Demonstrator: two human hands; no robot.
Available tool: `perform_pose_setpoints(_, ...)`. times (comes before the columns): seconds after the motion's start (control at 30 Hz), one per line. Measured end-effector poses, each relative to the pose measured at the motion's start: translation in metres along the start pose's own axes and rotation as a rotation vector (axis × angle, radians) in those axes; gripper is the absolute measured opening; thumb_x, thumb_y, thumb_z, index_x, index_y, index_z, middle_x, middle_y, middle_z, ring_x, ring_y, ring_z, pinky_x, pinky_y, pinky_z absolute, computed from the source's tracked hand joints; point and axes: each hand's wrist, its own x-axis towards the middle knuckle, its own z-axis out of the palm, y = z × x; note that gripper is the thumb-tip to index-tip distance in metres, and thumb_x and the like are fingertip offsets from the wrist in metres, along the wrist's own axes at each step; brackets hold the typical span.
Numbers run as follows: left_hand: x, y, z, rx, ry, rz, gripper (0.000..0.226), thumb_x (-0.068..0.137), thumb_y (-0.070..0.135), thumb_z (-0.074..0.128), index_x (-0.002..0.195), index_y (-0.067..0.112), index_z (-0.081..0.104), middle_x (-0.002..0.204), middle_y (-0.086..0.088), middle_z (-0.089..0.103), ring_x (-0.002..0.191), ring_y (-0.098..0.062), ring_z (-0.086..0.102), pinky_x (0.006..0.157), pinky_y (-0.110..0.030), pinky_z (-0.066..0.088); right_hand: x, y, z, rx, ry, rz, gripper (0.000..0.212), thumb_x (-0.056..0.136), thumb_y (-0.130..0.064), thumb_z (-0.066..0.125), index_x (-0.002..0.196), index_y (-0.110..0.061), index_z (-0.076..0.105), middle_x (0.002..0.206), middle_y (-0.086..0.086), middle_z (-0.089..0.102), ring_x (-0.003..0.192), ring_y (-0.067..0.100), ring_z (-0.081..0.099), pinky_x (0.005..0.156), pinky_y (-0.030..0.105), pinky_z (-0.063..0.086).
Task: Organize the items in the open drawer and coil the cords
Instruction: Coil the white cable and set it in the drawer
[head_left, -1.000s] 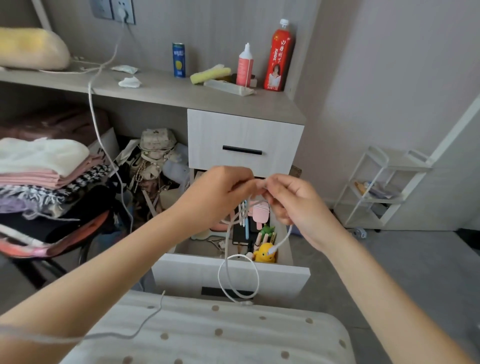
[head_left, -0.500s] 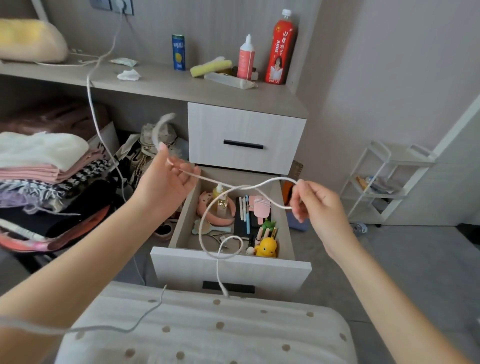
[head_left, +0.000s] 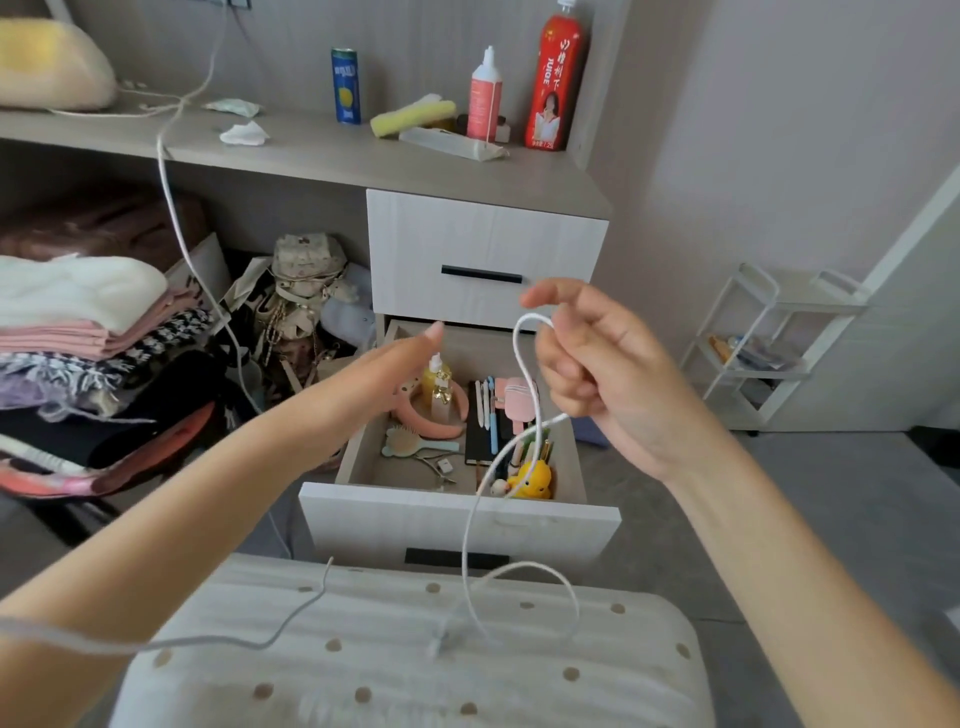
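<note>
Cord (head_left: 515, 343) now hangs from the right hand (head_left: 608, 374) alone, gripped in curled fingers (head_left: 563, 371) above the right side of the drawer (head_left: 457, 512), tail trailing over its front edge. Left hand (head_left: 384, 366) has let go, flat and empty; coiling looks barely begun.

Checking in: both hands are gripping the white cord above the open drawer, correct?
Not quite. Only the right hand grips the white cord above the open drawer; the left hand is open with straight fingers, apart from the cord. The head view shows it.
</note>
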Motion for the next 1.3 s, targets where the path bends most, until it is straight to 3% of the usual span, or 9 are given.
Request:
perform_pose_setpoints(0.17,-0.009,0.022,0.018,-0.256,-0.336,0.208,0.048,0.090,0.041,0.047,0.121,0.006,0.055,0.103,-0.015,0.064,0.100,-0.025,0.063,0.097,-0.043,0.047,0.008,-0.006,0.002,0.059,-0.142,0.022,0.035,0.094,-0.020,0.044,0.129,-0.023,0.044,0.094,-0.003,0.059,0.056,0.007,0.037,0.041,0.017,0.021)
perform_pose_setpoints(0.27,-0.012,0.029,0.017,-0.244,-0.285,0.242,0.024,0.088,0.028,0.054,0.104,0.010,0.057,0.064,0.001,0.033,0.054,-0.012,0.030,0.053,-0.024,0.037,0.006,-0.014,-0.010,-0.054,-0.179,0.086,0.044,0.091,-0.019,0.051,0.133,-0.024,0.041,0.102,-0.002,0.060,0.049,0.007,0.032,0.040,0.014,0.022)
perform_pose_setpoints(0.33,-0.011,0.030,0.010,-0.164,-0.176,0.254,0.014,0.090,0.025,0.057,0.083,0.014,0.058,0.059,0.004,0.026,0.051,-0.010,0.018,0.046,-0.020,0.019,0.005,-0.018,-0.023,-0.244,-0.071,0.159,0.046,0.085,-0.014,0.061,0.129,-0.021,0.046,0.097,0.000,0.061,0.044,0.004,0.033,0.038,0.012,0.026)
perform_pose_setpoints(0.5,-0.004,0.029,-0.029,-0.257,0.099,0.242,0.036,0.095,0.020,0.047,0.061,0.022,0.057,0.054,0.008,0.027,0.042,-0.005,0.023,0.038,-0.014,0.019,-0.009,-0.014,-0.060,-0.596,0.073,0.332,0.016,0.091,-0.026,0.057,0.092,-0.012,0.066,0.054,-0.003,0.043,0.039,0.005,0.024,0.037,0.016,0.020)
perform_pose_setpoints(0.67,-0.004,0.013,-0.059,0.049,0.231,0.233,0.019,0.082,0.027,0.063,0.088,0.009,0.067,0.051,0.007,0.036,0.045,-0.007,0.027,0.040,-0.012,0.026,-0.019,0.002,-0.073,-0.242,0.336,0.161,0.028,0.085,-0.038,0.051,0.070,-0.018,0.063,0.042,-0.010,0.030,0.037,0.005,0.020,0.036,0.016,0.016)
perform_pose_setpoints(0.93,-0.005,0.011,-0.039,0.044,0.065,0.179,0.015,0.090,0.024,0.052,0.084,0.011,0.054,0.057,0.004,0.036,0.045,-0.006,0.028,0.042,-0.015,0.023,-0.018,0.009,-0.059,0.135,0.236,0.134,0.019,0.088,-0.028,0.048,0.083,-0.014,0.060,0.051,-0.007,0.035,0.038,0.003,0.027,0.034,0.014,0.020)
perform_pose_setpoints(1.03,-0.012,0.015,-0.027,-0.285,-0.085,0.231,0.024,0.084,0.014,0.046,0.105,0.007,0.057,0.063,0.004,0.041,0.051,-0.005,0.033,0.045,-0.016,0.024,-0.023,0.000,-0.059,-0.029,0.065,0.281,0.028,0.088,-0.037,0.050,0.078,-0.013,0.061,0.052,-0.002,0.045,0.043,0.010,0.046,0.041,0.018,0.039)
perform_pose_setpoints(1.17,-0.022,0.034,-0.015,-0.314,-0.169,0.324,0.039,0.084,0.008,0.046,0.121,0.006,0.058,0.071,0.003,0.048,0.055,-0.004,0.037,0.045,-0.012,0.027,-0.026,-0.012,-0.048,-0.503,-0.110,0.435,0.050,0.078,-0.047,0.058,0.114,-0.012,0.060,0.082,0.002,0.070,0.085,0.020,0.070,0.078,0.034,0.057)
perform_pose_setpoints(1.3,-0.024,0.051,0.008,-0.219,-0.253,0.351,0.039,0.084,0.008,0.051,0.121,0.003,0.057,0.071,0.003,0.056,0.052,-0.003,0.045,0.045,-0.010,0.039,-0.018,-0.023,-0.018,-0.332,-0.005,0.246,0.071,0.067,-0.047,0.062,0.129,-0.018,0.047,0.076,0.003,0.068,0.067,0.020,0.067,0.061,0.029,0.056)
